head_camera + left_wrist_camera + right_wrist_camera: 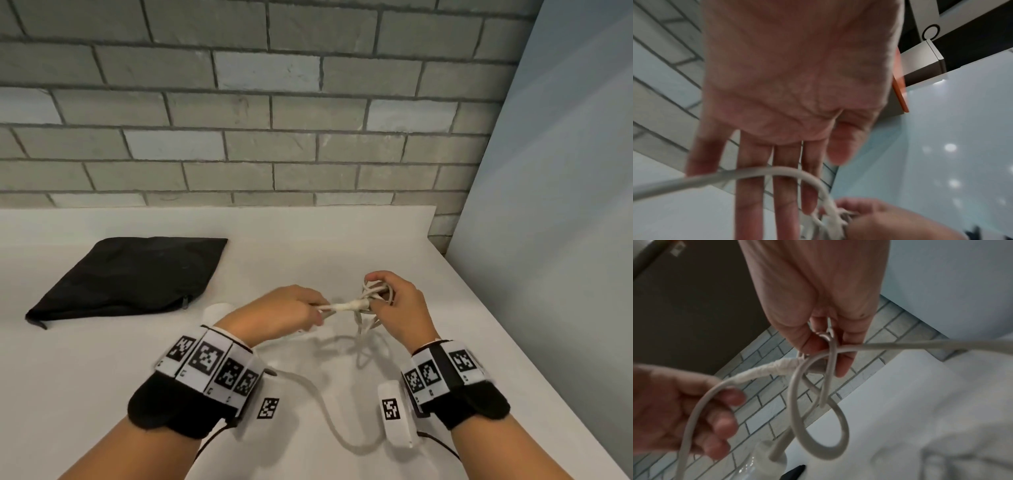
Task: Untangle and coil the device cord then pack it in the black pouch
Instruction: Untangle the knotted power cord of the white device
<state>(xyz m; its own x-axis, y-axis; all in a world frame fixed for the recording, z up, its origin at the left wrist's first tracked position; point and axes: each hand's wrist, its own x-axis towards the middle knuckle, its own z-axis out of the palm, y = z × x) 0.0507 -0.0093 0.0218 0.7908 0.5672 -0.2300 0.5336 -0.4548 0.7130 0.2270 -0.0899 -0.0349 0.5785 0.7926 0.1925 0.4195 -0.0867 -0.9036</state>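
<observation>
While gripping cord (pixel 346 305): both hands, raised.

Plain indoor workspace, grey brick wall (pixel 239 113), white table (pixel 102 394), pale-blue panel (pixel 565 205)

cord (pixel 346 306): white, tangled, held above table | black pouch (pixel 130 274): flat, left, apart

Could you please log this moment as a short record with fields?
cord: white, tangled, held above the table between both hands
left hand: holds the wrapped stretch
right hand: pinches the bunched loops
pouch: black, flat on the table to the left, apart from the cord
stage: untangling; cord not coiled or packed
</observation>
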